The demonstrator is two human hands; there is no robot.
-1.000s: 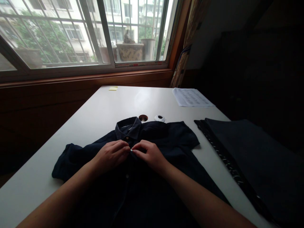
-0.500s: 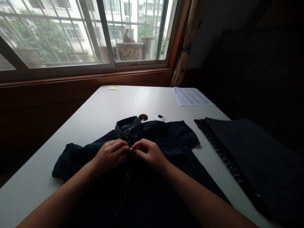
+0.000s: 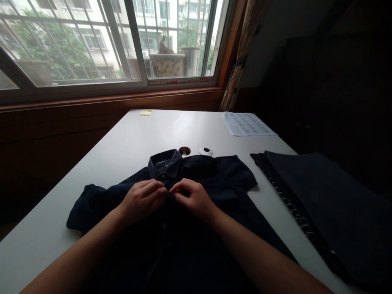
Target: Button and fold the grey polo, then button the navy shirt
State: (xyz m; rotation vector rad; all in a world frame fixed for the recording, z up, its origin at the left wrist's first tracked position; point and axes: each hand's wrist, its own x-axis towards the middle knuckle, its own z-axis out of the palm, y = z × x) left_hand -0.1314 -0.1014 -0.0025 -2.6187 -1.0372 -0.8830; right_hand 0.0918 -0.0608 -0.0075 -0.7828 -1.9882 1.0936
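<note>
A dark navy collared shirt [image 3: 196,245] lies spread front side up, its collar [image 3: 165,163] toward the window. Both of my hands meet at its front placket, a little below the collar. My left hand [image 3: 145,198] is closed, with its fingertips pinching the placket's edge. Opposite it, my right hand [image 3: 192,196] pinches the cloth between thumb and forefinger, the fingertips nearly touching the left ones. Any button between the fingertips is hidden. One pale button [image 3: 163,175] shows at the collar and another button [image 3: 164,226] sits lower on the placket.
The shirt rests on a white table [image 3: 101,159]. Dark folded cloth [image 3: 330,196] lies along the right side. Printed papers [image 3: 249,124] and a yellow sticky note [image 3: 145,112] are at the far end. A round cable hole [image 3: 184,151] and its white cover [image 3: 206,152] are beyond the collar.
The white button seen between my fingertips half a second ago is now out of sight. Both hands have stayed in almost the same place on the placket.
</note>
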